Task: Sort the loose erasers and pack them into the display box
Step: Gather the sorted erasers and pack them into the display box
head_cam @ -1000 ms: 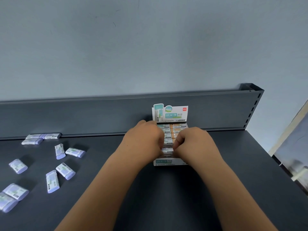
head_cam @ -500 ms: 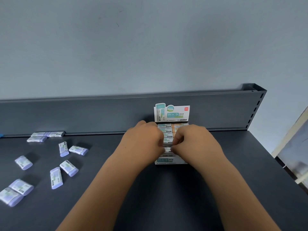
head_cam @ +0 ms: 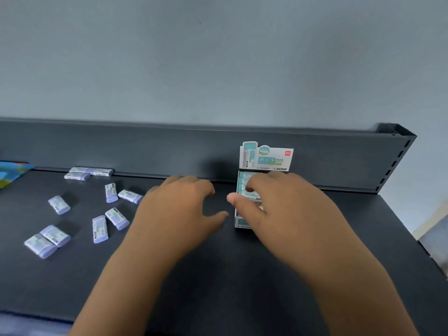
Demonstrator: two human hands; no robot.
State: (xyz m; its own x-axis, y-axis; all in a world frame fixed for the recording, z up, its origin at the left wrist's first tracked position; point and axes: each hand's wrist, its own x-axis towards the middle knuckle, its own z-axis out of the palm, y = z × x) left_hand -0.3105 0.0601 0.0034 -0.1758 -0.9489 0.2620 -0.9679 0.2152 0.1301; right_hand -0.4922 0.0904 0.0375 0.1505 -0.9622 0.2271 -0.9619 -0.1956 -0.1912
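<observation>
Several rows of packed erasers point(head_cam: 244, 189) fill the display box point(head_cam: 266, 157), which stands near the back rail point(head_cam: 145, 151) of the worktop point(head_cam: 218, 275) — the right hand point(head_cam: 286, 209) covers it, fingers bent down onto the rows, thumb out; whether it pinches one I cannot tell. The left hand point(head_cam: 174, 209) hovers just beside the box, fingers spread, holding nothing, with loose erasers point(head_cam: 99, 229) scattered further left.

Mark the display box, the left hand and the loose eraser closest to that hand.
display box point(head_cam: 268, 158): head view, on its upright printed header card.
left hand point(head_cam: 177, 209): head view, on the back of the hand.
loose eraser point(head_cam: 128, 195): head view, on its white printed sleeve.
</observation>
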